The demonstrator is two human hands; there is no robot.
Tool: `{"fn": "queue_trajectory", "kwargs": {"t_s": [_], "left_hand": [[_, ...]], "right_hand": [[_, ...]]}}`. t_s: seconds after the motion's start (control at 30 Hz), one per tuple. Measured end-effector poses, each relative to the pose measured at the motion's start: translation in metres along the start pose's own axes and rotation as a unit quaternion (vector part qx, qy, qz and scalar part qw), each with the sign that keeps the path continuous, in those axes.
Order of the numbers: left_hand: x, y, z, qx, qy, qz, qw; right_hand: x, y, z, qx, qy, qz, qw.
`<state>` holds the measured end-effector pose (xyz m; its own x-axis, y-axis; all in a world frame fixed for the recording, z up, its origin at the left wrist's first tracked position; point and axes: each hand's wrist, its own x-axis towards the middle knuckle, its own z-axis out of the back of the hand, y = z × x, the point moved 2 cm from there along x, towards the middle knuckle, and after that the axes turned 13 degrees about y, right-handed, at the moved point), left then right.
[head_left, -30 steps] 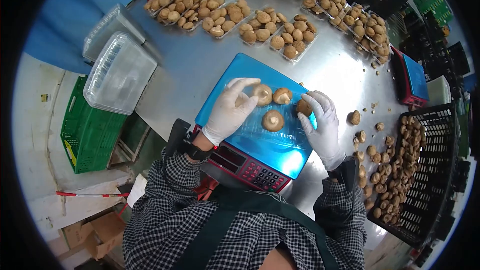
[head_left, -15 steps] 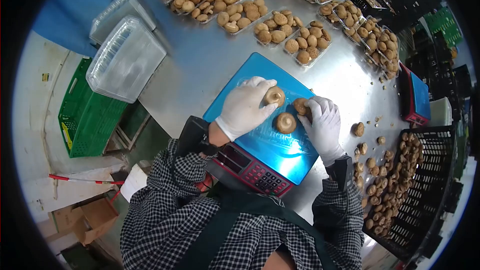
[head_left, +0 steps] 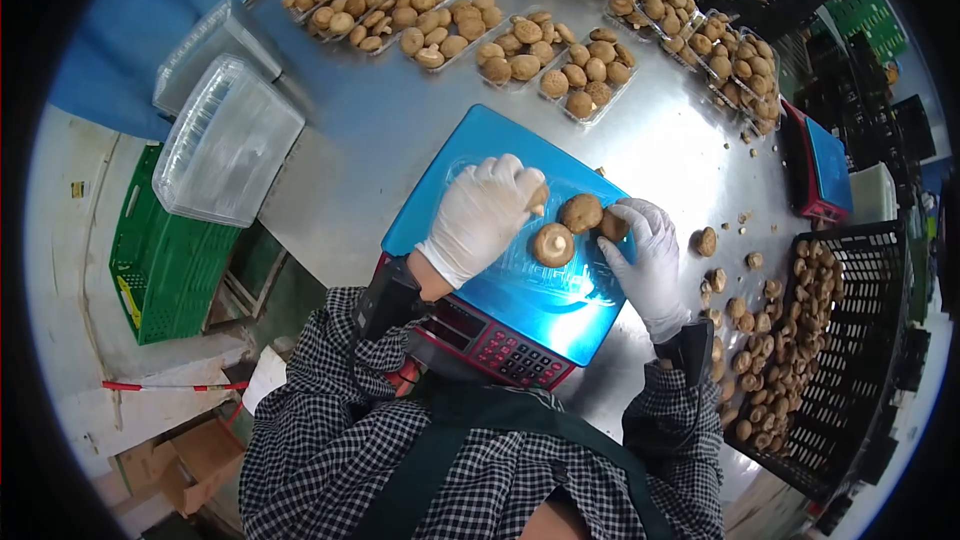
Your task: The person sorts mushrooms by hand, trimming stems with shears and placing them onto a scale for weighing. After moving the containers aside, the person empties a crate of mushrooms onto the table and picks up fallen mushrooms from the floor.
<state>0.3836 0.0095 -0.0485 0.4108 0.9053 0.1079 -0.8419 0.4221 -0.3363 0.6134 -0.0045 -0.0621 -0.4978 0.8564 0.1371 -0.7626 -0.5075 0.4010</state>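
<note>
A clear plastic tray (head_left: 500, 262) rests on the blue platform of a weighing scale (head_left: 440, 155). Over its left part, my left hand (head_left: 484, 215), in a white glove, is closed on a mushroom (head_left: 539, 202) that is partly hidden by the fingers. My right hand (head_left: 648, 265), gloved too, has its fingers bent round another mushroom (head_left: 613, 225) at the tray's right side. Between the hands lie a brown mushroom cap (head_left: 581, 212) and a mushroom with its pale stem up (head_left: 552, 245).
Loose mushrooms (head_left: 765, 380) spread by a black crate (head_left: 850, 350) at right. Filled mushroom trays (head_left: 595, 75) line the table's far side. Stacked clear trays (head_left: 230, 140) stand at left above a green crate (head_left: 165, 260). A second scale (head_left: 825, 170) sits far right.
A brown cap now lies between the hands, beside the stem-up mushroom. My left hand's mushroom has turned and is more covered by the fingers. The whole view has shifted slightly.
</note>
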Motion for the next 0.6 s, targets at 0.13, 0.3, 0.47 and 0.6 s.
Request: {"fn": "queue_trajectory", "kwargs": {"t_s": [0.13, 0.3, 0.47, 0.6], "left_hand": [[-0.005, -0.007, 0.009, -0.043, 0.030, -0.078, 0.996], [-0.007, 0.012, 0.014, -0.257, 0.047, -0.057, 0.964], [-0.022, 0.027, 0.023, -0.273, 0.027, 0.008, 0.962], [-0.048, 0.035, 0.020, -0.233, 0.036, 0.009, 0.972]], "right_hand": [[-0.009, -0.005, 0.004, 0.030, -0.041, -0.033, 0.998], [-0.014, -0.006, 0.004, 0.034, -0.022, -0.063, 0.997], [-0.018, -0.010, 0.004, 0.048, -0.011, -0.073, 0.996], [-0.026, -0.012, 0.004, 0.071, -0.003, -0.088, 0.994]]}}
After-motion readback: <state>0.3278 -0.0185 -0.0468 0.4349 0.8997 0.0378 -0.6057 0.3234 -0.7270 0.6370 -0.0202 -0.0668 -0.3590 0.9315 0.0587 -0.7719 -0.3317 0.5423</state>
